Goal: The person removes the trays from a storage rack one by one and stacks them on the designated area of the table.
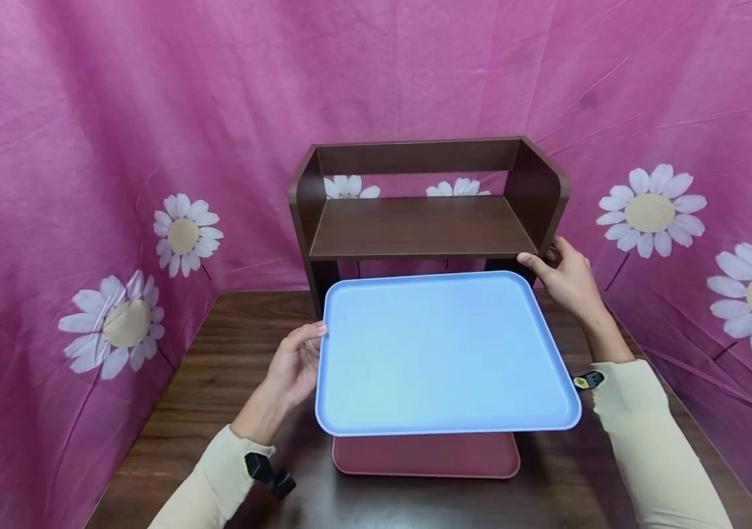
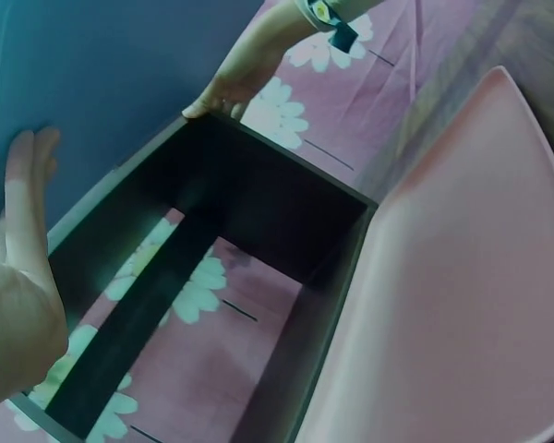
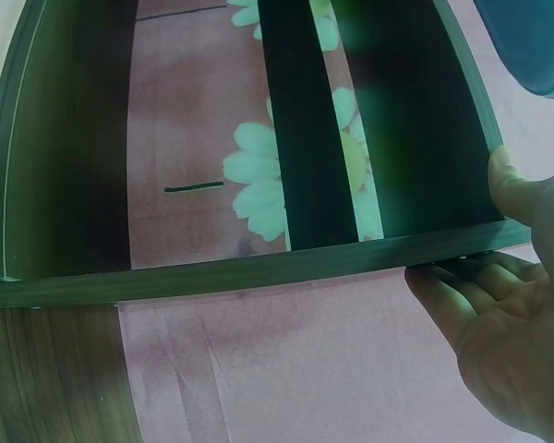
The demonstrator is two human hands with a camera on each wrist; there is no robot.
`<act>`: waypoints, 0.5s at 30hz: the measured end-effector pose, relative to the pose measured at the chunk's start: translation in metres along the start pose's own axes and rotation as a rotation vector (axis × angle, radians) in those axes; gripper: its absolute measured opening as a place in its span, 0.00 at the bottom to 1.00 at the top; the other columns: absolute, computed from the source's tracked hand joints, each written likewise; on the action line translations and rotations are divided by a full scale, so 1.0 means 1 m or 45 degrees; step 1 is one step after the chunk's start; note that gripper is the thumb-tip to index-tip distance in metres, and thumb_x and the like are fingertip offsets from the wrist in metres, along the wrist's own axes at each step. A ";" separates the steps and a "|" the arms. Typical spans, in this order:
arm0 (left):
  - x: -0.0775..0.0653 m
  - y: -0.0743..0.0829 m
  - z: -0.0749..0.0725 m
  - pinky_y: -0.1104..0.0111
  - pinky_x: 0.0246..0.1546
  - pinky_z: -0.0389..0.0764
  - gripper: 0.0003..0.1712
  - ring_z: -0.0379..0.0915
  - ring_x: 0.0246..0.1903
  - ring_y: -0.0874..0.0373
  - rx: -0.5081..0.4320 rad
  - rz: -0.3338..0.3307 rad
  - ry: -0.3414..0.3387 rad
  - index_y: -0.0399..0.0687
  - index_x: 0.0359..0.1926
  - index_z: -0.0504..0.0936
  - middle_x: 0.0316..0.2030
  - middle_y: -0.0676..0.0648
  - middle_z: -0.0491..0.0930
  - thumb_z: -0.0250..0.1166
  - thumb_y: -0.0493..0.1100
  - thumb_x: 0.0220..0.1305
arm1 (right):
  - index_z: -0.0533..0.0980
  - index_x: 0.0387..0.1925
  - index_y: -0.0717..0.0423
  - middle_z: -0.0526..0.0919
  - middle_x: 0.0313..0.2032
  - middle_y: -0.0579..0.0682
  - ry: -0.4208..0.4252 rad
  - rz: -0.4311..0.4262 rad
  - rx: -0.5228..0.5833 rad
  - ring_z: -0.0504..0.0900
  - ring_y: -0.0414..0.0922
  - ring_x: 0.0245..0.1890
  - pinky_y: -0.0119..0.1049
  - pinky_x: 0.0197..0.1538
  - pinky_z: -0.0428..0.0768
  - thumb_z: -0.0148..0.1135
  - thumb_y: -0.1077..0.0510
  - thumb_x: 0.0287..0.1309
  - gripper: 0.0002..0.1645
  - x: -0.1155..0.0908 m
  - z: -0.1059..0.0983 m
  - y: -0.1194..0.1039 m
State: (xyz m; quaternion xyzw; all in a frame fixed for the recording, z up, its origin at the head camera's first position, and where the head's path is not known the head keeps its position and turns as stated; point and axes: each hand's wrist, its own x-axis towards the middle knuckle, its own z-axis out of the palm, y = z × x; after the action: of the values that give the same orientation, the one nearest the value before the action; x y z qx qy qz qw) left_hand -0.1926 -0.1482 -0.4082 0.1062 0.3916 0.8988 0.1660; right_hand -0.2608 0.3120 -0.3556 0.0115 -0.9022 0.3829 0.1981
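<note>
A light blue rectangular tray (image 1: 445,353) is held up in front of the shelf, its underside (image 2: 83,83) showing in the left wrist view. My left hand (image 1: 293,367) holds the tray by its left edge, fingers reaching under it. The dark brown desktop shelf (image 1: 422,226) stands at the back, its upper board above the tray. With my right hand (image 1: 568,283) I grip the shelf's right side, thumb (image 3: 510,189) on the front edge and fingers around the outside. A dusty red tray (image 1: 425,457) lies below the blue one, mostly hidden by it.
Dark wood grain marks the table (image 1: 237,345), which extends on both sides of the trays. A pink curtain (image 1: 250,88) with large white daisies hangs behind and along both sides, close to the shelf's back.
</note>
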 end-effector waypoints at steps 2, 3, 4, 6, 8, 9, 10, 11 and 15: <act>0.000 -0.002 -0.002 0.78 0.26 0.79 0.25 0.77 0.20 0.71 -0.010 -0.009 -0.014 0.52 0.27 0.84 0.18 0.58 0.83 0.45 0.32 0.74 | 0.73 0.66 0.63 0.84 0.58 0.71 -0.004 0.004 0.002 0.80 0.50 0.47 0.23 0.41 0.70 0.67 0.37 0.71 0.39 0.000 0.000 0.000; -0.001 -0.004 -0.004 0.78 0.26 0.79 0.26 0.77 0.20 0.70 -0.014 -0.014 -0.023 0.52 0.27 0.84 0.18 0.58 0.83 0.44 0.32 0.74 | 0.73 0.66 0.63 0.84 0.59 0.71 -0.005 0.005 0.005 0.80 0.51 0.49 0.22 0.42 0.70 0.67 0.37 0.71 0.39 0.000 0.001 0.000; -0.001 -0.005 -0.005 0.78 0.26 0.79 0.26 0.77 0.20 0.70 -0.018 -0.018 -0.034 0.52 0.28 0.84 0.19 0.58 0.84 0.43 0.32 0.75 | 0.73 0.67 0.63 0.84 0.60 0.71 -0.005 0.006 0.005 0.81 0.51 0.50 0.22 0.42 0.70 0.67 0.37 0.71 0.39 0.000 0.001 0.000; -0.002 -0.007 -0.008 0.78 0.27 0.80 0.27 0.78 0.21 0.70 -0.030 -0.028 -0.057 0.52 0.29 0.85 0.20 0.58 0.84 0.42 0.31 0.75 | 0.73 0.67 0.63 0.83 0.60 0.71 0.000 0.007 0.007 0.81 0.50 0.51 0.21 0.42 0.70 0.68 0.38 0.70 0.39 0.000 0.001 0.001; -0.002 -0.010 -0.010 0.78 0.27 0.80 0.28 0.79 0.22 0.70 -0.044 -0.037 -0.085 0.52 0.30 0.86 0.21 0.58 0.85 0.41 0.31 0.75 | 0.73 0.67 0.63 0.83 0.60 0.71 0.004 0.004 0.008 0.80 0.48 0.50 0.21 0.42 0.70 0.68 0.38 0.70 0.39 0.000 0.001 0.001; -0.002 -0.011 -0.011 0.78 0.28 0.81 0.28 0.79 0.22 0.70 -0.047 -0.040 -0.100 0.51 0.31 0.86 0.21 0.57 0.85 0.40 0.30 0.75 | 0.73 0.67 0.62 0.83 0.60 0.71 0.006 0.003 0.007 0.80 0.48 0.50 0.21 0.42 0.70 0.68 0.38 0.70 0.39 0.001 0.001 0.001; -0.002 -0.012 -0.013 0.78 0.28 0.81 0.29 0.81 0.23 0.69 -0.050 -0.044 -0.112 0.51 0.31 0.86 0.22 0.57 0.86 0.40 0.30 0.76 | 0.73 0.67 0.62 0.83 0.61 0.70 0.008 0.002 0.008 0.80 0.48 0.50 0.21 0.42 0.70 0.68 0.38 0.70 0.39 0.001 0.001 0.001; -0.002 -0.014 -0.014 0.77 0.29 0.82 0.29 0.82 0.24 0.69 -0.050 -0.048 -0.126 0.50 0.32 0.86 0.23 0.56 0.87 0.40 0.30 0.76 | 0.73 0.67 0.62 0.83 0.61 0.70 0.008 0.002 0.009 0.80 0.48 0.51 0.21 0.42 0.70 0.68 0.37 0.70 0.39 0.001 0.001 0.002; -0.004 -0.019 -0.019 0.77 0.30 0.83 0.28 0.84 0.25 0.68 -0.052 -0.057 -0.153 0.49 0.32 0.87 0.24 0.55 0.88 0.41 0.30 0.75 | 0.72 0.69 0.62 0.82 0.63 0.70 0.004 0.001 0.012 0.81 0.54 0.55 0.22 0.43 0.69 0.67 0.38 0.71 0.40 0.001 0.001 0.002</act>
State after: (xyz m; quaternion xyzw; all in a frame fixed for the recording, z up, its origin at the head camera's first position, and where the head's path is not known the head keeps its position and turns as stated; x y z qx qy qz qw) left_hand -0.1910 -0.1498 -0.4350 0.1479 0.3649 0.8946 0.2113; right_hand -0.2624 0.3129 -0.3577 0.0113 -0.9002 0.3872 0.1991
